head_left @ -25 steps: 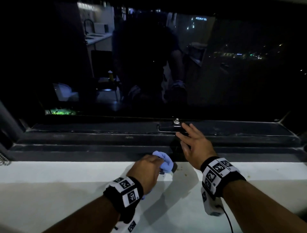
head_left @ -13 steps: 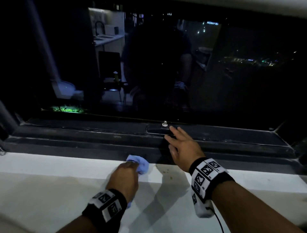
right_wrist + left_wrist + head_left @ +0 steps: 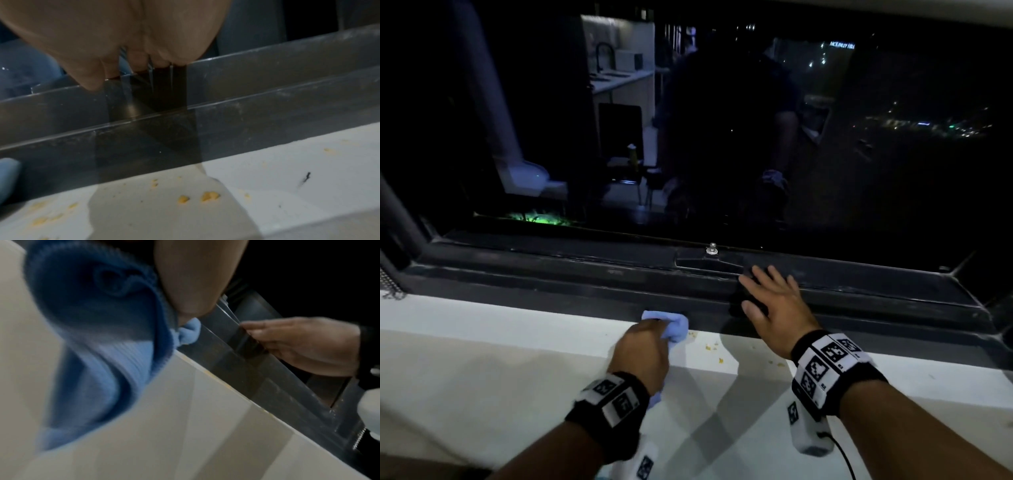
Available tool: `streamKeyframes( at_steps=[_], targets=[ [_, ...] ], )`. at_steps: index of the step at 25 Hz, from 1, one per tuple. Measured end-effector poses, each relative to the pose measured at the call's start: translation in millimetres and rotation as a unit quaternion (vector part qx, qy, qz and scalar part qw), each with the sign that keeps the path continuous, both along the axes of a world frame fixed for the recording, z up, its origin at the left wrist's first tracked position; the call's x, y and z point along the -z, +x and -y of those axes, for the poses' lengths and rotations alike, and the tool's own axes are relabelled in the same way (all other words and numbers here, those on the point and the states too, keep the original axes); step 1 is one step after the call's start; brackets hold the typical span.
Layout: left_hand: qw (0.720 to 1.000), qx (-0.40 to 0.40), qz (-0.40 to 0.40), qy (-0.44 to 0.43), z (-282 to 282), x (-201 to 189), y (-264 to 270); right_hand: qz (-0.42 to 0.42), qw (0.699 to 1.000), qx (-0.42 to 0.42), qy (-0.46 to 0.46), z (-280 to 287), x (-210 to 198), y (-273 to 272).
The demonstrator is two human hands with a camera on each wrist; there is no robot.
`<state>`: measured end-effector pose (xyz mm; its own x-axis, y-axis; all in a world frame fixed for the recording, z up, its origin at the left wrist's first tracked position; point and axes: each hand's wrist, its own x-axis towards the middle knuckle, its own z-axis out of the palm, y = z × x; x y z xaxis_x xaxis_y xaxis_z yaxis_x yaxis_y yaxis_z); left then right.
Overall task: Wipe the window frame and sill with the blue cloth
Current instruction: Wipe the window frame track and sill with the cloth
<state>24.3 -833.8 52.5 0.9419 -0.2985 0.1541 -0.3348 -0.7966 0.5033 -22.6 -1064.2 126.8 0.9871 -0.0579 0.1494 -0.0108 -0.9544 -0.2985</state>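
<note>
My left hand [image 3: 643, 342] grips a bunched blue cloth [image 3: 671, 325] and presses it where the white sill [image 3: 517, 359] meets the dark window frame [image 3: 585, 274]. The left wrist view shows the blue cloth [image 3: 98, 331] crumpled under my palm, its tip against the dark frame [image 3: 246, 369]. My right hand [image 3: 774, 301] lies flat with straight fingers on the frame's ledge, to the right of the cloth. In the right wrist view its fingers [image 3: 131, 65] rest on the frame's upper edge [image 3: 267, 78].
Yellow crumbs [image 3: 712, 347] lie on the sill between my hands, seen larger as crumbs [image 3: 207, 196] in the right wrist view. A small metal knob [image 3: 711, 249] sits on the frame below the dark glass [image 3: 722, 137]. A dark mark [image 3: 305, 177] is on the sill.
My left hand has slid the cloth leftward along the sill's back edge, widening its gap to the right hand. The right hand stays flat on the frame.
</note>
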Motion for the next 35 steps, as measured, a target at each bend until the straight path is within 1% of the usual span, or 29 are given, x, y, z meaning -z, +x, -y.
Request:
streamKeyframes(
  at_steps=[1,2,3,4,6,7,8,9,10,11,12,13,15,16,17,19,20,21,22,23,24,25,26,27,29,30,31,34,35],
  targets=[
    [1.0,-0.02,-0.016,0.009,13.2,-2.1,-2.5,0.001,1.0,0.0,0.0,0.8,1.9,0.5],
    [1.0,-0.019,-0.024,0.006,26.7,-4.6,-9.6,0.003,1.0,0.0,-0.007,2.2,3.5,1.5],
    [1.0,0.017,-0.016,-0.003,35.3,-5.3,-18.6,0.005,1.0,0.0,-0.015,3.3,5.0,2.2],
    [0.996,0.085,0.01,-0.023,36.2,-6.7,-28.2,0.008,1.0,-0.001,-0.017,4.0,5.6,2.6],
    [0.973,0.224,0.044,-0.025,23.3,-9.6,-44.0,0.009,1.0,-0.005,-0.011,4.2,5.8,2.1],
    [0.966,0.245,0.078,-0.006,15.0,-10.0,-38.8,0.008,1.0,-0.006,-0.009,3.9,6.1,2.1],
    [0.97,0.216,0.112,0.01,9.0,-6.8,-28.5,0.008,1.0,-0.007,-0.009,4.2,5.8,1.8],
    [0.985,0.143,0.092,0.016,4.5,-7.4,-19.8,0.007,1.0,-0.007,-0.01,4.3,5.4,1.2],
    [0.996,0.062,0.058,0.03,2.2,-7.2,-10.7,0.008,1.0,-0.009,-0.008,3.8,5.3,1.0],
    [0.999,0.01,0.006,0.052,5.8,-11.1,-5.6,0.01,1.0,-0.008,-0.006,3.2,5.3,1.4],
    [0.998,-0.019,-0.026,0.057,13.1,-13.9,-5.3,0.012,1.0,-0.007,-0.004,2.9,5.8,1.0],
    [0.997,-0.031,-0.059,0.032,23.3,-14.9,-8.8,0.013,1.0,-0.005,-0.005,3.0,5.7,0.8],
    [0.995,-0.012,-0.095,-0.037,42.3,-13.4,-17.2,0.014,1.0,-0.006,-0.012,4.0,6.1,1.6],
    [0.996,0.022,-0.071,-0.039,49.0,-10.8,-22.2,0.011,1.0,-0.007,-0.016,4.3,5.9,1.9],
    [0.995,0.067,-0.075,-0.024,51.6,-10.0,-28.0,0.005,1.0,-0.008,-0.018,4.3,5.4,1.6],
    [0.979,0.143,-0.143,-0.007,45.3,-13.4,-34.5,-0.001,1.0,-0.007,-0.008,4.1,4.3,0.6],
    [0.973,0.151,-0.172,-0.007,36.6,-12.3,-30.7,0.0,1.0,-0.008,-0.005,4.6,3.6,0.5],
    [0.977,0.116,-0.176,-0.027,29.4,-12.2,-27.6,0.002,1.0,-0.008,-0.005,4.3,3.4,0.2],
    [0.988,0.054,-0.145,-0.007,22.5,-8.3,-20.7,0.004,1.0,-0.008,-0.007,3.6,3.7,-0.3],
    [0.985,-0.039,-0.163,-0.044,20.6,-4.5,-15.6,0.007,1.0,-0.007,-0.008,3.1,4.1,-0.2],
    [0.98,-0.097,-0.158,-0.076,24.6,-4.3,-13.2,0.01,1.0,-0.007,-0.006,2.6,5.0,0.1],
    [0.986,-0.098,-0.123,-0.06,34.6,-5.4,-11.8,0.011,1.0,-0.005,-0.005,2.7,5.5,0.2],
    [0.994,-0.064,-0.087,-0.018,47.9,-8.8,-16.4,0.011,1.0,-0.005,-0.006,3.5,5.1,0.3],
    [0.999,0.01,-0.038,-0.006,60.0,-11.8,-25.0,0.008,1.0,-0.007,-0.009,4.6,4.6,0.0],
    [0.984,0.177,0.022,0.03,70.3,-5.2,-44.7,0.004,1.0,-0.013,-0.01,4.5,4.2,0.2],
    [0.977,0.208,0.04,0.033,62.5,-4.7,-44.4,0.004,1.0,-0.014,-0.007,5.0,4.1,0.3],
    [0.982,0.182,0.04,0.029,49.6,-5.8,-33.7,0.006,1.0,-0.014,-0.006,5.6,4.9,0.0],
    [1.0,0.025,0.01,0.017,-5.6,-10.5,-6.4,0.018,1.0,-0.012,-0.009,5.9,7.0,0.2],
    [1.0,0.002,-0.001,0.008,-21.7,-8.6,3.0,0.017,1.0,-0.011,-0.008,4.8,7.7,0.0]
  ],
)
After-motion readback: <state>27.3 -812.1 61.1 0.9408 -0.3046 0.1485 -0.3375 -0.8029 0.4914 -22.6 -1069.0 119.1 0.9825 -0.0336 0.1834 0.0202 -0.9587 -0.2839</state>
